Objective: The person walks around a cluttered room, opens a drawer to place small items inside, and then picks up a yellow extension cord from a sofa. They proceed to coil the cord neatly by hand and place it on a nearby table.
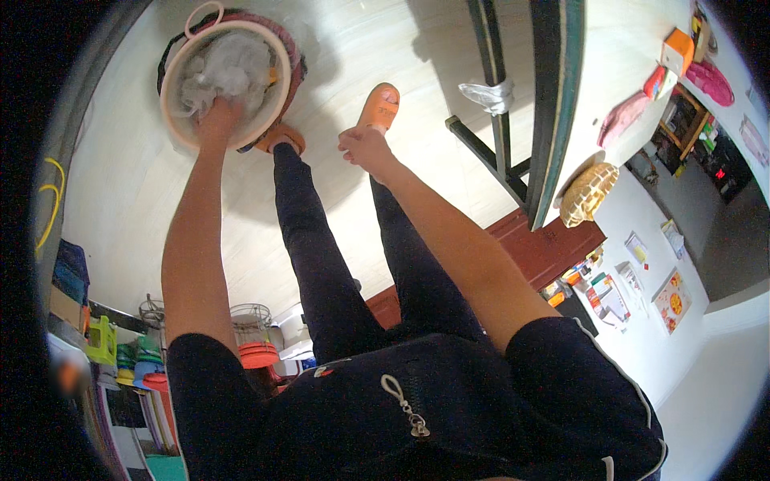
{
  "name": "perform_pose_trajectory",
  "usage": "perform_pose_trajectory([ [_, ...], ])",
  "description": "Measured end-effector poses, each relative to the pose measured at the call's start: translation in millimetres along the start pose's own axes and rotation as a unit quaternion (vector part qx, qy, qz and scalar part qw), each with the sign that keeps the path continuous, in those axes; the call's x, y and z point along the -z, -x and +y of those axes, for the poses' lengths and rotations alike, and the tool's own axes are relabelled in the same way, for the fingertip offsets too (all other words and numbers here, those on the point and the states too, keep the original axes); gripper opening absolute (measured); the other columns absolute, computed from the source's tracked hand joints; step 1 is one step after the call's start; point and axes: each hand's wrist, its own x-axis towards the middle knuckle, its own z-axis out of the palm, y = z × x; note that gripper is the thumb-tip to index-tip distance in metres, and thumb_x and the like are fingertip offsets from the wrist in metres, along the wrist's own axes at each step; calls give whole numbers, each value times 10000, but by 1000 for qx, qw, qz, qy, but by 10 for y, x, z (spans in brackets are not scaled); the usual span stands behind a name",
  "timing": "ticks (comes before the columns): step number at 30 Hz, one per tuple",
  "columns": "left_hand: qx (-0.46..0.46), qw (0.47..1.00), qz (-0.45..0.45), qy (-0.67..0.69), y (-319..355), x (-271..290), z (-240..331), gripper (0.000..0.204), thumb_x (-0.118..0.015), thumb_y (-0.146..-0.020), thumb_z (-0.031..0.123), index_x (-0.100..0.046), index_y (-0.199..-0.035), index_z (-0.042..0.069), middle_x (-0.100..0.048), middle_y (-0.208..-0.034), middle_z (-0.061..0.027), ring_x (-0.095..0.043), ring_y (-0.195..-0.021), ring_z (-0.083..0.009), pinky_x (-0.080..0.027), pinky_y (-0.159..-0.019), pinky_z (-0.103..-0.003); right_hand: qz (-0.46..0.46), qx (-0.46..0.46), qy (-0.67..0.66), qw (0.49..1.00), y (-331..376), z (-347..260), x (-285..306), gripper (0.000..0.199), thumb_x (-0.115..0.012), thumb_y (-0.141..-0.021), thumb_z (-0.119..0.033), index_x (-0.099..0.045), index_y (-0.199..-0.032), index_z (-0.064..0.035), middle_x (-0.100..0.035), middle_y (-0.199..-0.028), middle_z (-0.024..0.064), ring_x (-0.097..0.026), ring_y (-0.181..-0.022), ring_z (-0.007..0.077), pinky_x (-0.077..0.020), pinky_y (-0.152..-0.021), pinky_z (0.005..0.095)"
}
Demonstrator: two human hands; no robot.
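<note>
Inside the bin (pixel 285 80), plastic (pixel 239 64) looks light, limp, perhaps slippery: best gathered by bunched folds. Left hand (pixel 220 120): fingers buried, grip unclear; right hand (pixel 367 150): fingers loosely curled, seemingly empty.

Over to my right, there's the table (pixel 553 104), dark-edged, with clear plastic (pixel 491 97) wrapped round a leg (pixel 503 140). Beside it I've got a yellowish checked bundle (pixel 589 195), then a pink cloth (pixel 623 118) and an orange-and-white box (pixel 678 50). A bright poster (pixel 672 301) on the wall! And on my left: yellow cord (pixel 54 204), something of green plastic (pixel 102 341), a wire basket (pixel 250 314).
</note>
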Motion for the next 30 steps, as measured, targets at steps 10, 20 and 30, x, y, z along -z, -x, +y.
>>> perform_pose_trajectory([
  [10, -120, 979, 75, 150, 848, -197, -331, 406, -551, -799, 214, -503, -1120, -29, -483, -1177, -222, -437, -1101, -374, -343, -941, -394, 23, 63, -2, 998, 550, 130, 259, 243, -557, -792, -220, -601, -808, 19, -621, -668, 86, -593, -560, 157, -482, -542, 284],
  [20, 27, 854, -210, 474, 1828, 162, 677, 319, -530, -850, 284, -544, -1099, 85, -594, -890, -9, -572, -720, -120, -424, -590, -243, 98, 59, -60, 992, 1366, 68, 859, 336, -613, -766, -303, -585, -705, 26, -600, -619, 92, -579, -549, 131, -466, -523, 266],
  [30, 65, 832, -199, 514, 2333, 366, 494, 301, -512, -816, 131, -504, -1086, -2, -606, -884, -108, -595, -667, -179, -447, -483, -244, 248, 172, 24, 953, 1831, 568, 1441, 399, -618, -720, -202, -527, -1067, -27, -600, -932, 183, -567, -878, 347, -452, -792, 391],
])
